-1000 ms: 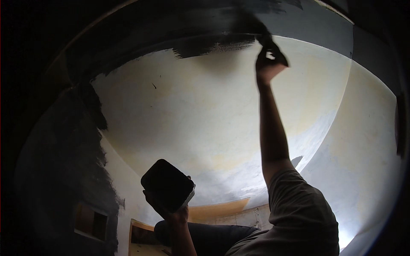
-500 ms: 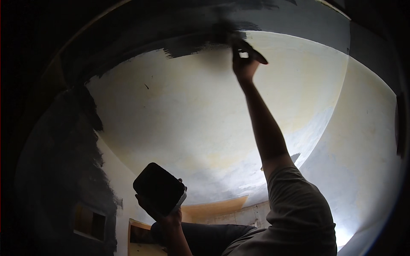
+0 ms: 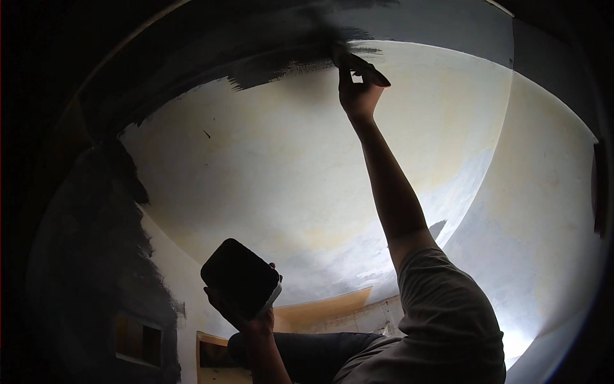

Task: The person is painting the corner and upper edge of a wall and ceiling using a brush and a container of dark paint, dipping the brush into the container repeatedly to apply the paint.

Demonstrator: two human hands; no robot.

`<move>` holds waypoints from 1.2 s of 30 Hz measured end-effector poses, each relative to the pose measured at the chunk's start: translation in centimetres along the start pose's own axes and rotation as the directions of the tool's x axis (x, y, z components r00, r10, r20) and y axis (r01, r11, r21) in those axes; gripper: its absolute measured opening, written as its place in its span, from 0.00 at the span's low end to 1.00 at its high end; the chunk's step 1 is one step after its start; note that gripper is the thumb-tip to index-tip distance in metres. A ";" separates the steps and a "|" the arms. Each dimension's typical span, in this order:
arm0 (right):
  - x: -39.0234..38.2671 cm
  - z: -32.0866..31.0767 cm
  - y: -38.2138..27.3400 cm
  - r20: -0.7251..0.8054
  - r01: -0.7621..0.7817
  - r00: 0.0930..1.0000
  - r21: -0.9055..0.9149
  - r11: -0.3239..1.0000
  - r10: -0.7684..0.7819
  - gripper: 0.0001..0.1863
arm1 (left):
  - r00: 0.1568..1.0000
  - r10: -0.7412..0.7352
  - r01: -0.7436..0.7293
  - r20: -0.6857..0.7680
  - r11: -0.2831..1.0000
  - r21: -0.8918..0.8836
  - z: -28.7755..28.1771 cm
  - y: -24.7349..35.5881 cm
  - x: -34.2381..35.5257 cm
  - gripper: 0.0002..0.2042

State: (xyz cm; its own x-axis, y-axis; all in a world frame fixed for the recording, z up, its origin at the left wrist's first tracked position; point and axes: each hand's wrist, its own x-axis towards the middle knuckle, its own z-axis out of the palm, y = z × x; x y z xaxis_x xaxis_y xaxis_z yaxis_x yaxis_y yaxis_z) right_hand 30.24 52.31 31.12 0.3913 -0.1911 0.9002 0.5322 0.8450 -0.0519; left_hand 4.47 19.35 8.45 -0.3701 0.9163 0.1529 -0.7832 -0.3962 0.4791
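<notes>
My right hand (image 3: 359,101) is raised high at the end of an outstretched arm, its fingers closed around a paintbrush (image 3: 368,70). The bristle end is against the upper wall, where dark paint (image 3: 268,69) meets the pale surface; shadow and motion hide the bristles. Low and left of centre, my left hand (image 3: 257,325) grips a dark, rounded rectangular paint container (image 3: 240,280) from below and the side. Its fingers show along both edges. The container is tilted, and what it holds is too dark to make out.
Around the brush spreads a pale, yellowish wall (image 3: 281,166) with ragged dark paint along its top and left. A grey band (image 3: 441,35) runs above it. At lower left, a small square opening (image 3: 137,340) sits in the dark-painted wall. An orange-brown panel (image 3: 323,309) lies low behind me.
The view has shifted slightly left against my arm. Dark streaks beside the brush reach a little further right on the pale wall. The left hand still holds the container, almost unmoved.
</notes>
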 end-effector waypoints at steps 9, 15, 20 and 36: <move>3.6 -4.4 2.9 -0.159 -0.109 0.985 -0.252 0.962 0.070 0.04 | 0.996 0.082 -0.081 -0.019 0.996 0.046 0.4 0.4 -0.1 0.41; 2.9 -0.3 0.2 -0.144 -0.044 0.989 -0.067 0.997 0.034 0.04 | 0.994 0.029 -0.041 0.109 0.993 0.114 3.4 0.7 -0.3 0.41; 3.5 -0.4 -1.9 -0.064 -0.165 0.985 -0.027 0.986 0.163 0.10 | 0.991 -0.020 0.013 0.132 0.998 0.056 4.6 1.7 -0.4 0.41; 4.0 -1.8 3.7 -0.119 -0.079 0.991 -0.222 0.972 0.054 0.18 | 0.991 -0.058 0.048 0.121 0.995 0.088 3.7 3.5 0.2 0.45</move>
State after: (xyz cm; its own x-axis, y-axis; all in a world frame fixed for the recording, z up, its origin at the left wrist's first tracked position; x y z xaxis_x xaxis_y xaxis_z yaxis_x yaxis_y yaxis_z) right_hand 35.06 53.78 33.73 0.5060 -0.2034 0.8382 0.6526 0.7257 -0.2178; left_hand 3.48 18.41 13.33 -0.2606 0.9381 0.2283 -0.7528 -0.3454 0.5604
